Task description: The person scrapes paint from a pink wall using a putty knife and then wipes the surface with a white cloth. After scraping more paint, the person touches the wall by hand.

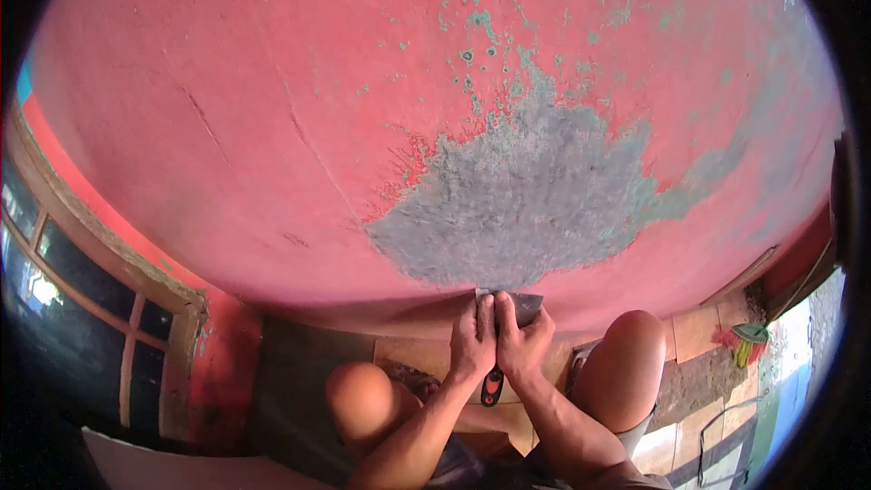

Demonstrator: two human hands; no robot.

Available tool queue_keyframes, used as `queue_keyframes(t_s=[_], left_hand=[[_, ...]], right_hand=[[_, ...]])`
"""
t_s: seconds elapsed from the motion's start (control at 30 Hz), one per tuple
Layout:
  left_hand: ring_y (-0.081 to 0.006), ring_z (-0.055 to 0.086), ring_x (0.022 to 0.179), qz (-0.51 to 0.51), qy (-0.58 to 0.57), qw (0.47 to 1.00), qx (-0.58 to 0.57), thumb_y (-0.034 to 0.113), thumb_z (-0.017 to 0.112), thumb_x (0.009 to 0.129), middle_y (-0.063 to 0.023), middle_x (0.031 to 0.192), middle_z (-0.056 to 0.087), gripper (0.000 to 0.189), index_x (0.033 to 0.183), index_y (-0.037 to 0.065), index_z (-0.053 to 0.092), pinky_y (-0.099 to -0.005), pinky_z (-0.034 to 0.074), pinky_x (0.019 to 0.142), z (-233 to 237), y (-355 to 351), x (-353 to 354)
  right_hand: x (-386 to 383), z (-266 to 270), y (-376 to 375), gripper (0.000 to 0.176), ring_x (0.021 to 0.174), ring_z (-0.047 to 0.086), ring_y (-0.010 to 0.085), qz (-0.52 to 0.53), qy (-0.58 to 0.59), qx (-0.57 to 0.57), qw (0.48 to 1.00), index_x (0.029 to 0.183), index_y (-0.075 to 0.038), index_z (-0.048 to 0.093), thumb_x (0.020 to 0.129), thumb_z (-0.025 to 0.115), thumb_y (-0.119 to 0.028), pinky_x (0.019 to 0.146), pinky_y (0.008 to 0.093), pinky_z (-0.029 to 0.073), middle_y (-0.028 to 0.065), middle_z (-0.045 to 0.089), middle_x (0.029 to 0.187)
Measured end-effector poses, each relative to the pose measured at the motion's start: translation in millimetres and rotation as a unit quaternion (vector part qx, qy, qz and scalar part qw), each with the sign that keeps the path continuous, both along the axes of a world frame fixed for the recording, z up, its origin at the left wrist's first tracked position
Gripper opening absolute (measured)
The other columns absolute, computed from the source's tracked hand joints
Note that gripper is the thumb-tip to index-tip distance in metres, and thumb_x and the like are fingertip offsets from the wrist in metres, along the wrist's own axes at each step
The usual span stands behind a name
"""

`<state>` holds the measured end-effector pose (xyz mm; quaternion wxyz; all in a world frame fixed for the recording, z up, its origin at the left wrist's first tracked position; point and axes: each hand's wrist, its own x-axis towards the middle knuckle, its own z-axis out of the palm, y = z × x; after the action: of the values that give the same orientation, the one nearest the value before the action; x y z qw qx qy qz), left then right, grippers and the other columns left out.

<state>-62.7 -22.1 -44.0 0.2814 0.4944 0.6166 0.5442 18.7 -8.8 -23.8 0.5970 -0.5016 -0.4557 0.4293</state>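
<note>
Your left hand (471, 341) and right hand (527, 343) close around the scraper (492, 387), blade at the wall (263, 172), just below the grey patch (531, 195). Moving it calls for even two-handed pressure.

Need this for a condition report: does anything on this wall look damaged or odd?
Yes, the wall looks damaged: above the scraper, a large ragged grey patch breaks the pink surface, as if paint were missing. Small greenish spots dot the area above it, and thin crack-like lines run down to its left.

Matt, flaking pink paint on wall (245, 63); rough grey bare patch (535, 191).
</note>
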Motion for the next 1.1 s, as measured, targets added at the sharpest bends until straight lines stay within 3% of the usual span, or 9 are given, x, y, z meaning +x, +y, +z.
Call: queue_keyframes(t_s=[0.03,0.13,0.47,0.57,0.67,0.77,0.97,1.07,1.1], left_hand=[[-0.0224,0.060,0.081,0.001,0.002,1.000,-0.001,0.035,0.042,0.108,-0.0150,0.086,0.063,0.041,0.102,-0.001,0.061,-0.0388,0.048,0.075,2,-1,0],[-0.0449,0.065,0.092,-0.009,-0.015,0.999,-0.033,0.033,0.044,0.107,-0.0262,0.095,0.067,0.041,0.105,-0.003,0.063,-0.0458,0.050,0.076,5,-3,0],[-0.0454,0.065,0.094,-0.013,0.008,1.000,0.003,0.031,0.044,0.107,-0.0268,0.098,0.067,0.040,0.109,-0.003,0.063,-0.0457,0.050,0.078,3,-1,-3],[-0.0318,0.065,0.087,-0.003,0.017,1.000,0.015,0.033,0.043,0.108,-0.0200,0.094,0.067,0.039,0.108,-0.001,0.062,-0.0410,0.049,0.078,6,0,-2],[-0.0270,0.064,0.086,-0.001,0.009,1.000,-0.005,0.032,0.043,0.108,-0.0181,0.091,0.066,0.038,0.105,-0.001,0.062,-0.0392,0.049,0.078,-12,-1,-2],[-0.0429,0.067,0.091,-0.012,-0.012,1.000,0.003,0.032,0.045,0.107,-0.0265,0.094,0.068,0.040,0.108,-0.003,0.063,-0.0437,0.051,0.076,13,-1,-2],[-0.0428,0.067,0.092,-0.002,0.012,1.000,0.022,0.033,0.045,0.107,-0.0264,0.096,0.067,0.039,0.109,-0.002,0.063,-0.0434,0.051,0.075,-2,0,-3],[-0.0439,0.066,0.092,-0.008,-0.019,1.000,-0.013,0.033,0.045,0.107,-0.0267,0.096,0.067,0.038,0.108,-0.002,0.062,-0.0443,0.051,0.075,25,0,-3],[-0.0438,0.066,0.092,-0.012,-0.008,1.000,-0.015,0.033,0.046,0.107,-0.0267,0.096,0.067,0.038,0.108,-0.002,0.063,-0.0444,0.051,0.075,14,-3,-3]], right_hand=[[0,4,1,0.025,0.075,0.061,0.0098,0.003,0.010,-0.010,1.000,0.090,0.005,0.068,0.094,0.072,-0.020,0.068,0.0293,0.052,0.0094,0.071,0.079],[0,-7,-4,0.026,0.074,0.061,0.0098,-0.011,-0.007,-0.013,1.000,0.090,0.005,0.068,0.094,0.072,-0.020,0.068,0.0294,0.052,0.0088,0.071,0.078],[-2,2,-3,0.027,0.074,0.062,0.0104,-0.013,-0.007,-0.002,1.000,0.088,0.006,0.068,0.094,0.072,-0.020,0.069,0.0303,0.052,0.0087,0.072,0.079],[-1,7,-1,0.027,0.075,0.062,0.0104,-0.011,0.007,-0.017,1.000,0.089,0.006,0.068,0.094,0.072,-0.020,0.069,0.0303,0.052,0.0087,0.072,0.079],[0,-4,-2,0.026,0.075,0.062,0.0102,-0.020,-0.031,0.008,0.999,0.091,0.006,0.068,0.094,0.071,-0.020,0.069,0.0303,0.052,0.0088,0.072,0.079],[-2,6,0,0.025,0.074,0.061,0.0102,-0.005,0.005,0.001,1.000,0.091,0.005,0.068,0.094,0.071,-0.019,0.068,0.0303,0.052,0.0087,0.071,0.078],[-2,0,-1,0.027,0.070,0.056,0.0080,-0.011,0.004,0.015,1.000,0.084,0.006,0.066,0.094,0.071,-0.018,0.062,0.0290,0.049,0.0054,0.067,0.072],[-2,0,3,0.028,0.069,0.055,0.0074,-0.016,-0.005,0.015,1.000,0.082,0.007,0.065,0.094,0.070,-0.018,0.060,0.0286,0.048,0.0040,0.066,0.071],[-1,3,2,0.028,0.069,0.055,0.0074,-0.014,-0.018,0.008,1.000,0.082,0.007,0.066,0.093,0.070,-0.018,0.060,0.0287,0.048,0.0040,0.066,0.071]])
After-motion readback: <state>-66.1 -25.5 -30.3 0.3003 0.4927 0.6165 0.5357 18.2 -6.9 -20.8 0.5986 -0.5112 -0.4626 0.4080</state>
